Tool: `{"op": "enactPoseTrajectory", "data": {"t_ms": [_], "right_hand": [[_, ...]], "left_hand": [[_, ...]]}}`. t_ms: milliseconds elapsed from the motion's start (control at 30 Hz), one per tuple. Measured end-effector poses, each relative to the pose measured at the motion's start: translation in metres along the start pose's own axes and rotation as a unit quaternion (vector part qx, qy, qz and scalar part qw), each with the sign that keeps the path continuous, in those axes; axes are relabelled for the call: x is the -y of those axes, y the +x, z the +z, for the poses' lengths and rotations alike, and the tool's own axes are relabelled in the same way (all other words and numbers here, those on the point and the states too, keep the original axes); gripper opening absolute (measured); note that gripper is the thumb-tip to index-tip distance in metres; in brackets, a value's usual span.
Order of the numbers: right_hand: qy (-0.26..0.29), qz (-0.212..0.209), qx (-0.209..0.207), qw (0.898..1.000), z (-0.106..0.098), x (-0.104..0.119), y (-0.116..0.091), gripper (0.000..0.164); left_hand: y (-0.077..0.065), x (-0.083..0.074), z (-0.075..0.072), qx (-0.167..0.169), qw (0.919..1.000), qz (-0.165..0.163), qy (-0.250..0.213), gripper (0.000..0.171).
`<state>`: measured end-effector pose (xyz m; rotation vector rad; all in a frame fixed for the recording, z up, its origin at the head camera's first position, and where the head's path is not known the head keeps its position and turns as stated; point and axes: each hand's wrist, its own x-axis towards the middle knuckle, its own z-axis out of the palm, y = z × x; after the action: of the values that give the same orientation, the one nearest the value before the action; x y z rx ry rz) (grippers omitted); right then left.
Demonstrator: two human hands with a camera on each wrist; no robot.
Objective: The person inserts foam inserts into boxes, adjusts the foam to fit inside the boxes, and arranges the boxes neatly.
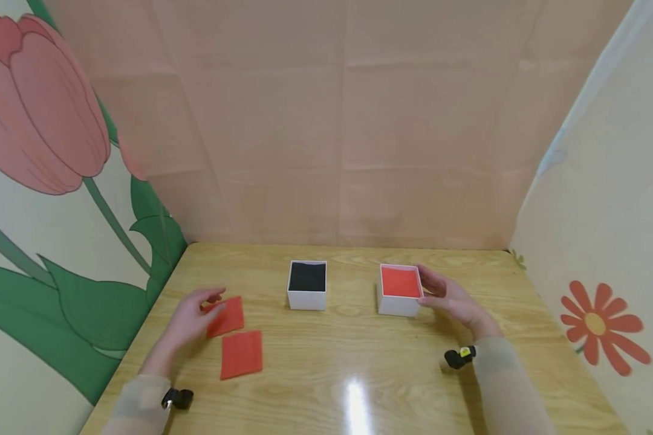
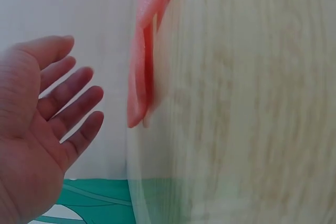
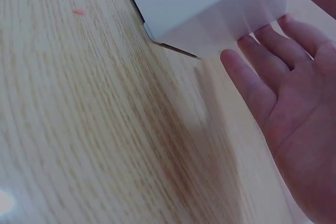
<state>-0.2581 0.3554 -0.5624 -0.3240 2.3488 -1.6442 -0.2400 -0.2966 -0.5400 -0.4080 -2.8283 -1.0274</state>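
Observation:
My left hand hovers at the left edge of a flat red square that looks like folded cloth. In the left wrist view its fingers are spread and loosely bent, apart from the layered red piece. A second red square lies nearer to me on the table. To the right, my right hand holds a white box by its right side, thumb at the front corner and fingers behind. Red material fills that box. In the right wrist view, fingertips touch the box's side wall.
Left of the held box stands another white box with black material inside. Both boxes are on a wood-grain table. A pinkish cloth hangs behind the table, with printed flower panels on either side.

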Motion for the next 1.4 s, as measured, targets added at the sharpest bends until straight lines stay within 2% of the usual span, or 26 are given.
{"op": "enactPoseTrajectory", "data": {"t_ms": [100,300,467,567,733,933,1100,1400], "right_hand": [[0.005,0.0,0.003,1.0,0.001,0.001,0.0,0.094],[0.002,-0.003,0.004,1.0,0.001,0.002,-0.001,0.095],[-0.007,-0.012,0.003,1.0,0.001,-0.001,0.0,0.095],[-0.006,-0.02,0.003,1.0,0.001,-0.004,0.0,0.095],[0.003,-0.018,0.002,1.0,0.001,-0.007,0.0,0.094],[0.008,-0.017,0.003,1.0,0.002,-0.007,-0.002,0.093],[0.0,-0.012,-0.001,1.0,0.001,-0.007,-0.003,0.091],[0.007,-0.009,-0.001,1.0,0.001,-0.008,-0.002,0.091]], "left_hand": [[-0.003,0.002,0.001,0.005,1.0,-0.004,-0.001,0.043],[-0.002,0.005,0.002,0.024,0.9991,0.023,0.025,0.049],[-0.002,0.008,0.002,0.079,0.9957,-0.003,0.049,0.067],[-0.003,0.01,0.002,0.099,0.9935,-0.015,0.054,0.078],[-0.001,0.013,0.001,0.111,0.9915,0.001,0.068,0.087],[0.002,0.016,0.001,0.131,0.9873,0.017,0.089,0.089],[0.003,0.018,0.004,0.135,0.9856,0.026,0.099,0.089],[0.007,0.021,0.005,0.141,0.9848,0.003,0.101,0.093]]}}
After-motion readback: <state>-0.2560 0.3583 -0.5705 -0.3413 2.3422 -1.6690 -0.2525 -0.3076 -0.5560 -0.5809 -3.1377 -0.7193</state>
